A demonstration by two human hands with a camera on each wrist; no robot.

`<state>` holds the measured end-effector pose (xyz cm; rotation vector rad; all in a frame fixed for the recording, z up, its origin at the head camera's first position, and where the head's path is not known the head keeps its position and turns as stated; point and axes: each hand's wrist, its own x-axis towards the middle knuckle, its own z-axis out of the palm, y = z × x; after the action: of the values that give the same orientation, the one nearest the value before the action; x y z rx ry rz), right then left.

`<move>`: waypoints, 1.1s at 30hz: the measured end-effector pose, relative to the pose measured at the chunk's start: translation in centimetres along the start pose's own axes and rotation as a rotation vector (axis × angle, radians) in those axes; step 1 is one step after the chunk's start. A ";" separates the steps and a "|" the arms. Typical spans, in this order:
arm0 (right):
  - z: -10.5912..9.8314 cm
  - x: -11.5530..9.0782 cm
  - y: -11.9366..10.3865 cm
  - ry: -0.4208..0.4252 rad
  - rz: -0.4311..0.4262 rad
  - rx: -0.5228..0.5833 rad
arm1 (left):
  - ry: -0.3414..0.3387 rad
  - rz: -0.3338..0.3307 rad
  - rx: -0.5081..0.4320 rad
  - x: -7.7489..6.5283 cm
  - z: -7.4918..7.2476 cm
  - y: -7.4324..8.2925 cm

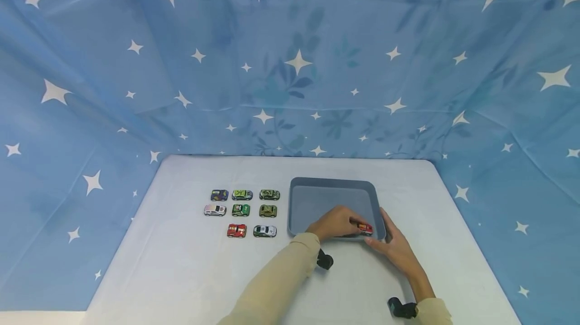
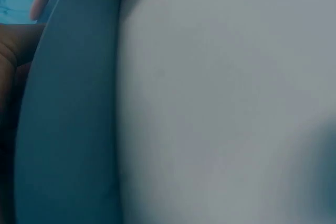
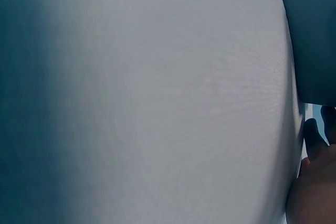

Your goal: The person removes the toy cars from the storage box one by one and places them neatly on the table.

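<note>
In the head view my left hand (image 1: pixel 337 222) reaches over the near side of a grey tray (image 1: pixel 333 183). Its fingers hold a red toy car (image 1: pixel 364 229) low in the tray's near right corner, and the hand hides part of the car. Around that same corner, from outside, lies my right hand (image 1: pixel 399 249). The right thumb touches the front rim, while the other fingers stretch along the right wall. The left wrist view shows the tray's outer wall (image 2: pixel 73 108) close up, with part of the left hand (image 2: pixel 13 51) behind it.
Several toy cars stand in rows left of the tray on the white table (image 1: pixel 181 264), among them a red car (image 1: pixel 236 231), a white and green car (image 1: pixel 265 231) and a purple one (image 1: pixel 219 195). A blue curtain with stars (image 1: pixel 299 63) hangs behind the table and on both sides.
</note>
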<state>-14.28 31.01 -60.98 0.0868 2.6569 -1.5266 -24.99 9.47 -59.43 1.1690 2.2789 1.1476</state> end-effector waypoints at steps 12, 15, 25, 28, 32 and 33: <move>0.1 -0.1 -0.2 -0.005 -0.003 -0.003 | 0.001 -0.042 -0.034 -1.1 -3.4 -0.2; 0.1 -0.1 -0.3 -0.002 0.008 -0.011 | 0.007 -0.020 -0.018 -1.5 -4.2 -0.2; 0.1 -0.2 -0.4 -0.007 0.038 -0.046 | 0.035 -0.014 -0.059 -3.5 -7.2 -0.6; 0.0 -0.1 -0.3 -0.006 0.044 -0.052 | 0.042 -0.017 -0.047 -4.1 -8.1 -0.7; -0.1 0.0 -0.3 -0.009 0.034 -0.046 | 0.039 -0.035 -0.052 -5.0 -9.1 -0.6; -0.1 -0.1 -0.3 -0.009 0.030 -0.042 | 0.038 -0.040 -0.053 -5.3 -9.3 -0.5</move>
<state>-14.26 30.95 -60.67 0.1161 2.6670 -1.4579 -27.63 0.41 -54.45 1.0862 2.2743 1.2179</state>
